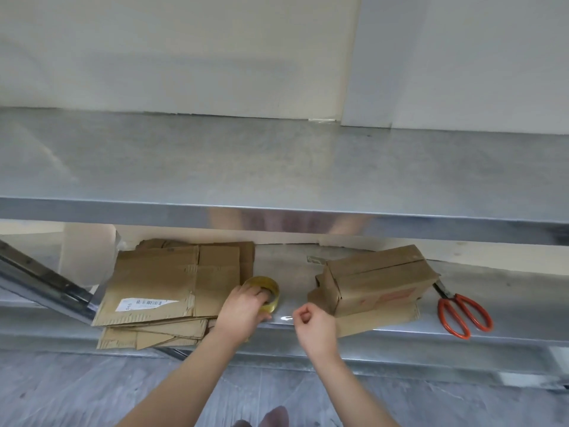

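Yellowish tape roll [265,291] is gripped by your left hand [244,307], and just right of the roll your right hand [311,322] pinches its strip [285,318], stretched left-to-right.

1. The lower steel shelf [508,291], beneath the upper steel shelf [277,161], bears everything.
2. Left: a stack of flattened brown cardboard boxes [160,282].
3. Just right of it, the left hand [243,306] grips a round roll of clear tape [261,282]; its thin clear strip [285,318] reaches the pinching right hand [314,325].
4. Further right: a small closed brown cardboard box [378,278], then red-handled metal scissors [462,309].
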{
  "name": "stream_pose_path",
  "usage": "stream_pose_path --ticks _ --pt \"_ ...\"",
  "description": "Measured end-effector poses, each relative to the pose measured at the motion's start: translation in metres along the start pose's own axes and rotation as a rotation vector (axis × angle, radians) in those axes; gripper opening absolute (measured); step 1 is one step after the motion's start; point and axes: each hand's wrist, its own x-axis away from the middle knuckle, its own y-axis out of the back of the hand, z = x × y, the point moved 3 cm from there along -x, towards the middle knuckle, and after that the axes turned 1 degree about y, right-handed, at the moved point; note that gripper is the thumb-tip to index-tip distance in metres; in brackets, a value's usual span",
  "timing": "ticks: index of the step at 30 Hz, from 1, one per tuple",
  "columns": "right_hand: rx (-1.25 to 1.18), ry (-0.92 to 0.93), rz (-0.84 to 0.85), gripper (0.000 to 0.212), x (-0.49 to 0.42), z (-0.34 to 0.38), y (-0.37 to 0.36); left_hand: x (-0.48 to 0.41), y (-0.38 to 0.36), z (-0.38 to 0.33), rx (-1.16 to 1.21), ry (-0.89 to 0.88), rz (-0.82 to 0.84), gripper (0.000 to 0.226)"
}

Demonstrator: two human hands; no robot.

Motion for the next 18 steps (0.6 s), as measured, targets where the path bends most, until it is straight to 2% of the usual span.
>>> stream_pose_path --ticks 5,8,13,18 --pt "0.304 0.022 0.004 0.015 -0.010 -0.007 -0.012 0.005 -0.021 0.003 0.080 0.039 -0.058 0.067" --pt "0.407 0.063 -0.025 0.018 -0.012 -0.011 -0.015 0.009 -0.024 0.005 0.117 0.030 -0.097 0.075" --pt "0.463 0.061 -0.010 0.052 -0.011 -0.018 -0.022 0.013 -0.025 0.007 0.107 -0.036 -0.065 0.075" --pt "0.503 0.171 0.023 0.059 -0.008 -0.006 -0.017 0.022 -0.023 0.004 0.105 -0.050 -0.071 0.071"
